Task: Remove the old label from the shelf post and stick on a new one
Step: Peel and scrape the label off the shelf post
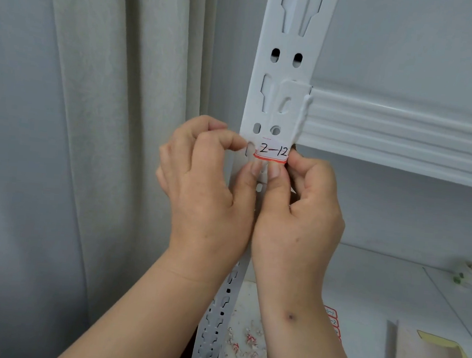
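Label [273, 151], white with red border, marked "2-12", sitting on white shelf post [292, 41] just below beam [404, 130] joint. Left hand [208, 185] curling, thumb pressing at label's lower left edge. Right hand [300, 210] curling, thumb pressing label's bottom edge, fingers wrapping behind post. Label scraps lying in tray [243, 348] near post base.

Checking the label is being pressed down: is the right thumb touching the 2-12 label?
Touching. The head view shows the right hand thumb tip against the red lower edge of the label on the shelf post.
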A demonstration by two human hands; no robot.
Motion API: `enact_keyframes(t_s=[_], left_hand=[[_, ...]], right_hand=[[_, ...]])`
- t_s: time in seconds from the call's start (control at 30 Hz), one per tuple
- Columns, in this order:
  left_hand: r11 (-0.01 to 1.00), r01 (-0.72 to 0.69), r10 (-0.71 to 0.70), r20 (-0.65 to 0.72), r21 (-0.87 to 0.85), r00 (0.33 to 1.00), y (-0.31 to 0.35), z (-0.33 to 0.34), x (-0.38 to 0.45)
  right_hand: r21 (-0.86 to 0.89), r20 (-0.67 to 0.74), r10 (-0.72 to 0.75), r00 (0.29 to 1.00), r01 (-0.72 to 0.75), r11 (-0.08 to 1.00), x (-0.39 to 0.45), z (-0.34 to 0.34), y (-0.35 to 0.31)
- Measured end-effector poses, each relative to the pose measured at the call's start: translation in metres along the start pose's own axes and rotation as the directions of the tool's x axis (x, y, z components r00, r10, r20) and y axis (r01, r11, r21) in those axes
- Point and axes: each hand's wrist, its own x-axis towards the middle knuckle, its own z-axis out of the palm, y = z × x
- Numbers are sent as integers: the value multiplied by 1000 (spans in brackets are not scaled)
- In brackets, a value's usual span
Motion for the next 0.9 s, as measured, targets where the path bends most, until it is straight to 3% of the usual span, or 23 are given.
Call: enact_keyframes(t_s=[0.37, 0.63, 0.9], left_hand=[[988, 140, -138, 45, -57, 989, 8, 3, 5], [995, 98, -95, 99, -27, 990, 7, 3, 5], [988, 152, -147, 162, -20, 976, 8, -4, -5]], right_hand=[[-3, -2, -20, 1000, 20, 1000, 0, 0, -2], [5, 7, -6, 1000, 6, 1000, 0, -2, -2], [3, 39, 15, 999, -15, 1000, 0, -4, -4]])
